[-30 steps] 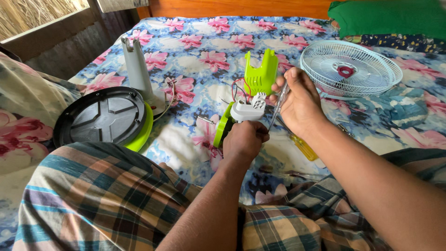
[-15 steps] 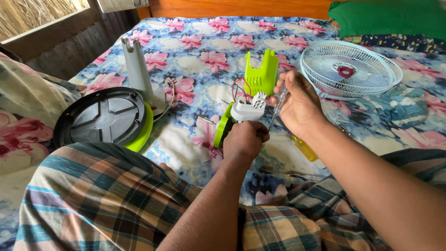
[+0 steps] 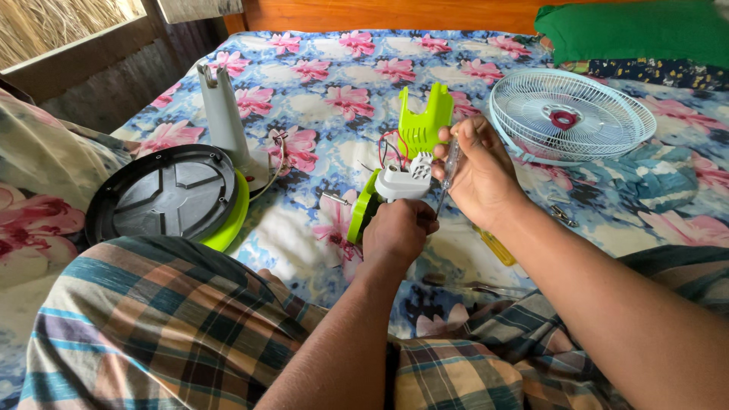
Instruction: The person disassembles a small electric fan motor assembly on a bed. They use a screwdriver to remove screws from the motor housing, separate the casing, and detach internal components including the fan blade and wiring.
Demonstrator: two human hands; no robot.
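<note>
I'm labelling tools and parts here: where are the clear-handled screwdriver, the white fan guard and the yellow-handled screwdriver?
clear-handled screwdriver (image 3: 449, 168): head view, on its clear handle in the right hand.
white fan guard (image 3: 600, 106): head view, on its wire spokes right of the hub.
yellow-handled screwdriver (image 3: 497, 247): head view, on its yellow handle.

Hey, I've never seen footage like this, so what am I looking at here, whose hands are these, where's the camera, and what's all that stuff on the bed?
There is no machine here: a person sits on a bed, and one camera worn on their head looks down at their own two bare hands. The left hand grips a white and lime-green fan motor part with red wires. The right hand holds a slim clear-handled screwdriver, tip pointing down beside that part. On the floral bedsheet lie a round black fan base with a grey stand, a lime-green cover, a white fan grille and a yellow-handled screwdriver.
</note>
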